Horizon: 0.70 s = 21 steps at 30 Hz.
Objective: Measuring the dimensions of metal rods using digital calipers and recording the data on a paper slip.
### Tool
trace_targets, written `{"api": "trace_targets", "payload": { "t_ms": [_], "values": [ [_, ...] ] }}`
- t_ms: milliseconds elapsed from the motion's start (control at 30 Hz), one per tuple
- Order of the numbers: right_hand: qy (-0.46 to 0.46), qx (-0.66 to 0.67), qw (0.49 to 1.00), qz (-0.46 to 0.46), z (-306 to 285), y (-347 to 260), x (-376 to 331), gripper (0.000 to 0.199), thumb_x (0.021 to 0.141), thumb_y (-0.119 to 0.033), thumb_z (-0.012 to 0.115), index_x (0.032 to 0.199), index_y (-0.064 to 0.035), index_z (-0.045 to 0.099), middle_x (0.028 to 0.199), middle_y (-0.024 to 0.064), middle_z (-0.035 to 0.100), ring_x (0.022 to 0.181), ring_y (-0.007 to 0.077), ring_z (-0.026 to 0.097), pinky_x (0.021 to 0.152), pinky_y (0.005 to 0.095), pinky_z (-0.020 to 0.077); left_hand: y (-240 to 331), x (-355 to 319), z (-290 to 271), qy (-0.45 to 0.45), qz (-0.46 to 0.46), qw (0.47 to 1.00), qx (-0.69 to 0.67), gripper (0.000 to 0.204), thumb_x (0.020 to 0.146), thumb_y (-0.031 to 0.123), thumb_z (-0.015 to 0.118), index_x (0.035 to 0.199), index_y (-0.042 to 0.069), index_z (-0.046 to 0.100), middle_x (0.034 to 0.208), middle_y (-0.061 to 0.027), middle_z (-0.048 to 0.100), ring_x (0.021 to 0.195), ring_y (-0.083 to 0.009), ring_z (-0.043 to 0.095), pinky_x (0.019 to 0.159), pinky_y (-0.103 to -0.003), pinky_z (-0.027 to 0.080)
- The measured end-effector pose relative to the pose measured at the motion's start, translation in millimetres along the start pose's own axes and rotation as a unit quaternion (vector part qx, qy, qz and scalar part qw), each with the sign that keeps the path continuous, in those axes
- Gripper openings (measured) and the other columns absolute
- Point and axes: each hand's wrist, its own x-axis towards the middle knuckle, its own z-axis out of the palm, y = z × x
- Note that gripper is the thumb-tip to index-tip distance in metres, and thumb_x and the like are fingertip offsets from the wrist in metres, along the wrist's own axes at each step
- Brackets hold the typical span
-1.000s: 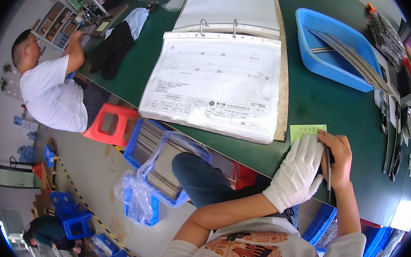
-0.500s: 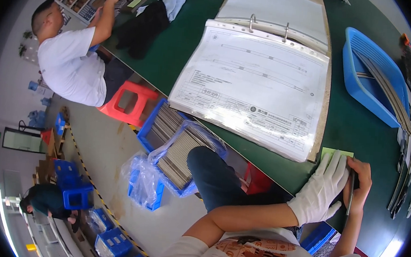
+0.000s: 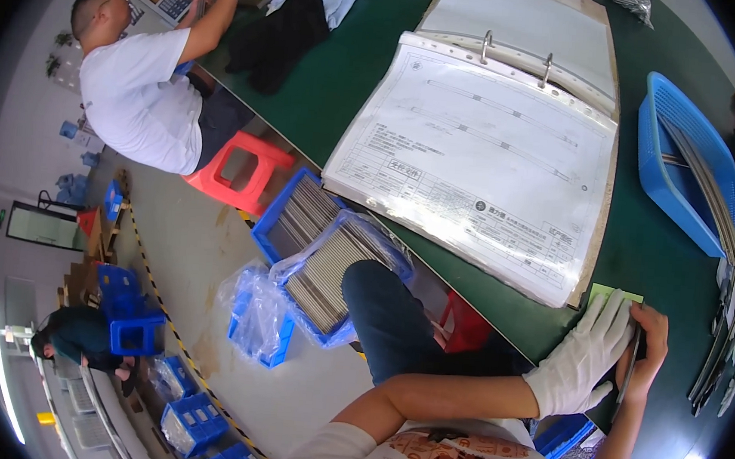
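My left hand (image 3: 577,358), in a white glove, lies with its fingers stretched out over a yellow-green sheet (image 3: 602,292) at the edge of the green table. Right beside it is my bare right hand (image 3: 652,342), its fingers curled round a thin, dark grey strip (image 3: 627,375). The strip points down toward my body, and its upper end is hidden between the hands. To the left of the hands lies an open ring binder (image 3: 485,165) with a technical drawing in a clear sleeve.
A blue basket (image 3: 649,157) holding long thin strips stands at the right, with dark tools (image 3: 722,335) near it. Blue crates (image 3: 288,199) of metal rods sit on the floor left of my knee. A co-worker (image 3: 142,82) sits by a red stool (image 3: 238,172); another person (image 3: 82,341) bends over farther off.
The view has turned slightly, so the binder, basket and hands appear farther right and lower. Both hands keep their places by the yellow-green sheet; the strip leans a little more.
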Motion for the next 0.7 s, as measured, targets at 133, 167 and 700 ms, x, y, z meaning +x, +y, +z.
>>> {"api": "trace_targets", "payload": {
  "t_ms": [133, 167, 700],
  "values": [
    [-0.007, 0.012, 1.0, 0.006, 1.9, 2.8, -1.5, 0.034, 0.06, 0.001, 0.044, 0.092, 0.0022, 0.054, 0.091, 0.0158, 0.057, 0.082, 0.0286, 0.051, 0.077, 0.0339, 0.0399, -1.0, -1.8, 3.0, 0.016, -0.005, 1.0, -0.008, 0.074, 0.073, 0.049, 0.05, 0.123, -0.003, 0.038, 0.127, -0.0235, 0.033, 0.125, -0.0398, 0.023, 0.104, -0.048, 0.013],
    [-0.008, 0.016, 1.0, 0.01, 1.8, 2.9, -1.9, 0.034, 0.06, 0.0, 0.044, 0.093, 0.0023, 0.054, 0.091, 0.0158, 0.057, 0.083, 0.0286, 0.051, 0.077, 0.0341, 0.0399, -0.9, -2.1, 3.5, 0.018, -0.006, 1.0, -0.013, 0.074, 0.073, 0.049, 0.05, 0.123, -0.003, 0.038, 0.127, -0.0234, 0.033, 0.124, -0.0398, 0.023, 0.104, -0.048, 0.013],
    [-0.007, 0.042, 0.999, 0.021, 0.6, 6.0, -2.9, 0.034, 0.061, -0.004, 0.045, 0.093, 0.0021, 0.054, 0.09, 0.0153, 0.056, 0.083, 0.0277, 0.051, 0.077, 0.0333, 0.0395, 1.0, -1.8, 5.2, 0.025, -0.008, 1.0, -0.013, 0.075, 0.072, 0.05, 0.05, 0.124, -0.003, 0.037, 0.128, -0.0233, 0.033, 0.125, -0.0389, 0.022, 0.104, -0.048, 0.012]
  ]
}}
